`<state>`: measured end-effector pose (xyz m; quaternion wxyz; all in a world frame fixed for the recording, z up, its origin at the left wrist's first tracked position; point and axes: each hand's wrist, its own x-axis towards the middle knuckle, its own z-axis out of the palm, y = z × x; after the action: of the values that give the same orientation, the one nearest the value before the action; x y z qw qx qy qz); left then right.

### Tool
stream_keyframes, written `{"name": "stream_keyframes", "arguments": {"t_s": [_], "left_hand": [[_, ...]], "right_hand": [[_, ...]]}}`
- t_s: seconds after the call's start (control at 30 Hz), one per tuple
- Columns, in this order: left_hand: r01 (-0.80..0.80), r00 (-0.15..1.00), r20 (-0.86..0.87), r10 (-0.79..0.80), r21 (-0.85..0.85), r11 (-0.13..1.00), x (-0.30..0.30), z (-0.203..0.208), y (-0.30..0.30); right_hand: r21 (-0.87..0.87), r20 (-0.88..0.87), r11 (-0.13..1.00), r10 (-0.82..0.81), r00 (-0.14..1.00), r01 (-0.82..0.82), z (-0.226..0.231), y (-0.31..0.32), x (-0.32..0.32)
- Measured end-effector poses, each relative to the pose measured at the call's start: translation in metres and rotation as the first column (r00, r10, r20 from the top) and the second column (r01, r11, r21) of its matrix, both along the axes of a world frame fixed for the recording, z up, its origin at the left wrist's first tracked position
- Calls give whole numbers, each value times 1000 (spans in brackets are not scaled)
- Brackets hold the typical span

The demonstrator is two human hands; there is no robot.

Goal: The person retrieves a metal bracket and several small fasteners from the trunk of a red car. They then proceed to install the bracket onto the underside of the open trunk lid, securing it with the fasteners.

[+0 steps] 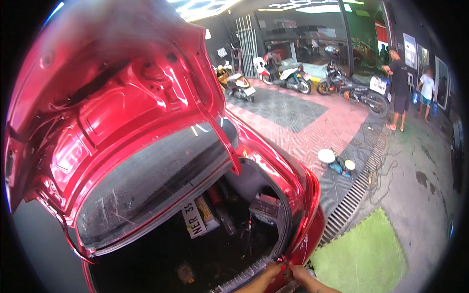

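My left hand (274, 269) and my right hand (297, 271) are close together at the rear right corner of a red car (273, 161). Both have their fingers bent in at the edge of the boot opening, by the tail end of the bodywork. Whatever is between the fingers is too small and partly hidden to name. Above the dark boot, the red boot lid (156, 97) stands raised. Inside the boot lie a white plate with dark characters (194, 220) and a black battery (265, 209) against the right side.
Right of the car are a green foam mat (364, 251), a drain grate (348, 201) and a blue power tool (339, 167) with round pale pads. Cords (391, 171) trail over the floor. Farther back stand motorcycles (349, 90), a person in dark clothes (400, 83) and another in white (427, 89).
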<state>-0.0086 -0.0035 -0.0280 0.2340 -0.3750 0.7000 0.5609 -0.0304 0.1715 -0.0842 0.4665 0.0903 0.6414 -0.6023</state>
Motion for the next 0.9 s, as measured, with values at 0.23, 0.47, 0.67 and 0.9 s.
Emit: {"name": "stream_keyframes", "arguments": {"t_s": [0.23, 0.47, 0.67, 0.9], "left_hand": [[-152, 986, -86, 144, -94, 984, 9, -17, 15], [-106, 985, -145, 96, -65, 992, 7, 2, 13], [-158, 985, -47, 164, 122, 980, 13, -9, 3], [-100, 973, -205, 108, 52, 994, 4, -14, 19]], "right_hand": [[299, -837, 954, 246, 488, 32, 68, 14, 13], [-140, 292, 951, -227, 929, 277, 27, -5, -1], [116, -441, 985, -63, 895, 127, 29, 1, 11], [364, -880, 930, 323, 350, 57, 44, 6, 7]]}}
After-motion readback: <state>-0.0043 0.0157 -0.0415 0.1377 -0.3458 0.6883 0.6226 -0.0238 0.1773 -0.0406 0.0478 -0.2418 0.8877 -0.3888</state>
